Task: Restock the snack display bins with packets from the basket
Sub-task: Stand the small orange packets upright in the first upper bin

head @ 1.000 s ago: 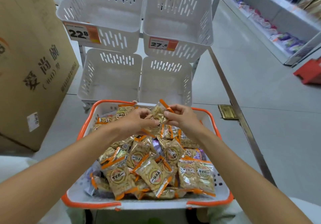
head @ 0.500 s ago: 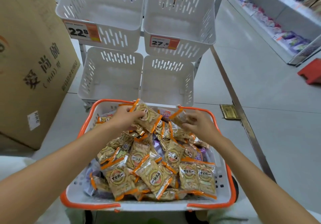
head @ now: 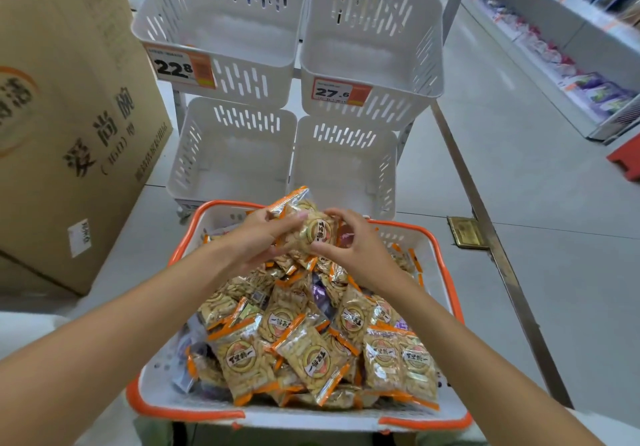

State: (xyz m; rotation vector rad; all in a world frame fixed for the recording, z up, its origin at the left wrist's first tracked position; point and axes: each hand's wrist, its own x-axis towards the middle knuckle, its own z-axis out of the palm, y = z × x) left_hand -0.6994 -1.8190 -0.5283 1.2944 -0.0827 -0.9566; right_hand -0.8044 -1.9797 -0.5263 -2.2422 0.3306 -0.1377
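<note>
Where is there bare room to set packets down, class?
All four white bins are bare: upper left, upper right, lower left, lower right. The basket is crowded with packets.

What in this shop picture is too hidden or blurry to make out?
Head view only:
- How many clear orange-edged snack packets are held: the left hand and right hand cover them.
- Small print on the white-and-orange price tags: too small.
- Goods on the shop shelves at right: blurred.
- The brown cardboard box: cut off by the left edge.
</note>
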